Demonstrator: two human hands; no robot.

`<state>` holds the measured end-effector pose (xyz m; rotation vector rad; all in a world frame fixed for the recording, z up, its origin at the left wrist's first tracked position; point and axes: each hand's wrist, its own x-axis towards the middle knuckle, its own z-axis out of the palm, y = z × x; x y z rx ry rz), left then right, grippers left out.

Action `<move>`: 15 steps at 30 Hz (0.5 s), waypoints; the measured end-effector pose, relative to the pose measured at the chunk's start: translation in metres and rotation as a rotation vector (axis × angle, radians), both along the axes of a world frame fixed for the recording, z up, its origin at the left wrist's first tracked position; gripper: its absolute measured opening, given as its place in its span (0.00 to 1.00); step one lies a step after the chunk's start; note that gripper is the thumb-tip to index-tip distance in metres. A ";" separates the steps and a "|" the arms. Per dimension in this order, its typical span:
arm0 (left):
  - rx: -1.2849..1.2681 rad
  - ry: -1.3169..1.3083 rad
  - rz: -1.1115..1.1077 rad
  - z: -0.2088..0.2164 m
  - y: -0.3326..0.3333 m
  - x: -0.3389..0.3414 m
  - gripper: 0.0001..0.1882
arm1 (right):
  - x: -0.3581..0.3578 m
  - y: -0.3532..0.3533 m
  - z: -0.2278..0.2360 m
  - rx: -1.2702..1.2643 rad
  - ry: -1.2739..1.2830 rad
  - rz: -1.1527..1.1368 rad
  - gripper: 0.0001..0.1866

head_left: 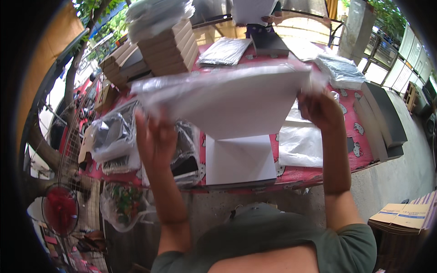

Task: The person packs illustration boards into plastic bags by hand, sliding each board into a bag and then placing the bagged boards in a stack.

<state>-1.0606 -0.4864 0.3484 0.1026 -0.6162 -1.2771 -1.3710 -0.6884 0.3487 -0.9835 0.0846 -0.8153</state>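
Both my hands hold up a large white board (241,102) with clear plastic along its upper edge, tilted above the table and blurred by motion. My right hand (321,109) is closed on its right corner. My left hand (157,139) is at its left end, one finger stretched up and the others bent against the plastic, partly smeared. Below lies a second white board (239,159) at the table's near edge. A clear plastic bag (300,143) lies flat to its right. Left of it are plastic-wrapped dark items (184,141).
The table has a pink cloth (355,150). Brown boxes (166,50) are stacked at the far left, dark-topped boxes (384,113) at the right edge. Wrapped packs (225,51) lie at the back, where another person's hand (273,19) shows. A red fan (60,209) stands lower left.
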 end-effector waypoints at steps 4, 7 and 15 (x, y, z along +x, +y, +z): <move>0.073 -0.287 0.308 0.020 -0.043 0.023 0.11 | 0.024 -0.006 0.033 -0.212 0.229 -0.354 0.18; 0.221 -0.382 0.502 0.034 -0.071 0.014 0.12 | 0.030 -0.030 0.044 -0.282 0.334 -0.553 0.28; 0.515 -0.707 0.771 0.001 -0.110 0.034 0.17 | 0.057 -0.045 0.053 -0.647 0.669 -0.961 0.17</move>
